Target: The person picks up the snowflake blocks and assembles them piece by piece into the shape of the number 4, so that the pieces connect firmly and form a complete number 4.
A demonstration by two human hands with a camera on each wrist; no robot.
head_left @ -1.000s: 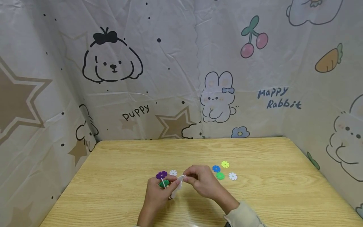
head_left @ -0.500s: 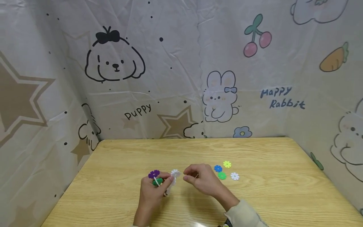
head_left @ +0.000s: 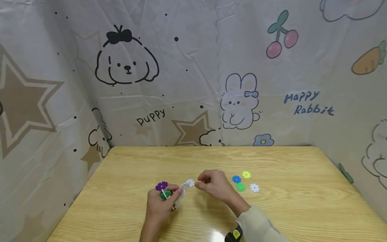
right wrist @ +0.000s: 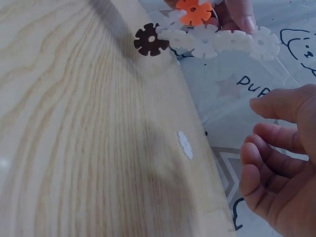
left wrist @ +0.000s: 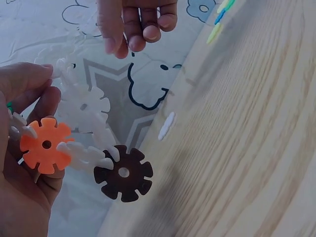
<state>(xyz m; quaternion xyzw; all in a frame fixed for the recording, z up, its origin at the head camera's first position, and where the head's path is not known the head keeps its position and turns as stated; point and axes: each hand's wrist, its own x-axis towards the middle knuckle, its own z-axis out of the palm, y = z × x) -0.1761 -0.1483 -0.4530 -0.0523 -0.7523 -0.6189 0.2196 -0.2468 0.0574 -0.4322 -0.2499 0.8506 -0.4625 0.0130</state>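
Observation:
My left hand (head_left: 158,205) grips a chain of interlocked notched snowflake discs above the table. Its purple disc (head_left: 161,186) and green disc (head_left: 165,194) stick up over the hand in the head view. In the left wrist view an orange disc (left wrist: 47,145), a dark brown disc (left wrist: 123,173) and several white discs (left wrist: 84,106) show, slotted edge to edge. Thumb and finger pinch the chain near its white end. My right hand (head_left: 216,186) hovers just right of that end, fingers loosely curled, with nothing between them in the right wrist view (right wrist: 281,163).
A loose white disc (head_left: 190,183) lies on the wooden table (head_left: 145,161) behind the chain's end. Right of the right hand lie a blue disc (head_left: 237,179), a yellow disc (head_left: 246,174), a light green disc (head_left: 241,187) and another white disc (head_left: 255,188). Printed cloth (head_left: 193,50) surrounds the table.
One second ago both hands' fingers met at the white end of the chain. The right hand has since come off it, and the left hand with the chain has moved left.

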